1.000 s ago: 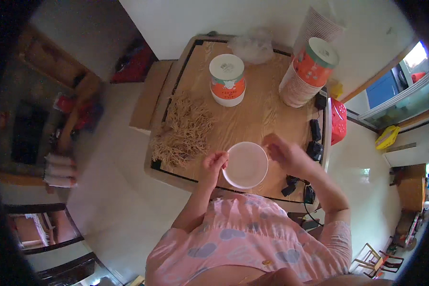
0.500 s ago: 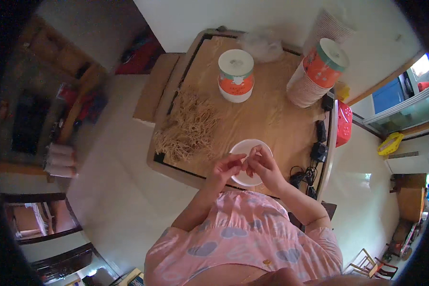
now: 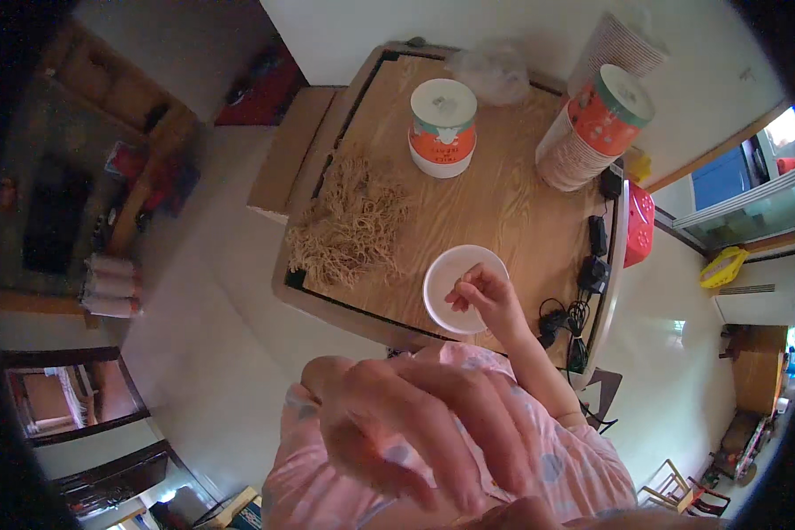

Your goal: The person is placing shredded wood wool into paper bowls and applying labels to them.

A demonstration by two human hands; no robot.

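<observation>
My left hand (image 3: 415, 415) is raised close to the camera, in front of my pink patterned clothing. Its fingers are bent and apart, and nothing shows in them. Over a round white bowl (image 3: 436, 309) at the table's near edge, my right hand (image 3: 486, 296) has its fingertips pinched together; what they hold, if anything, is too small to make out. To the left of the bowl lies a loose heap of tan, stringy strands (image 3: 353, 225). Farther back stands an upturned paper tub (image 3: 443, 132) in white, orange and green.
A tall stack of paper tubs (image 3: 583, 146) rises at the table's far right, near a clear plastic bag (image 3: 490, 75). Black adapters and coiled cables (image 3: 578, 331) line the right edge. Beyond it is a red basket (image 3: 638, 225); a cardboard box (image 3: 291, 155) stands at the left.
My left hand has left the bowl and come up toward the camera, its fingers now apart. My right hand stays over the bowl. The view has shifted slightly.
</observation>
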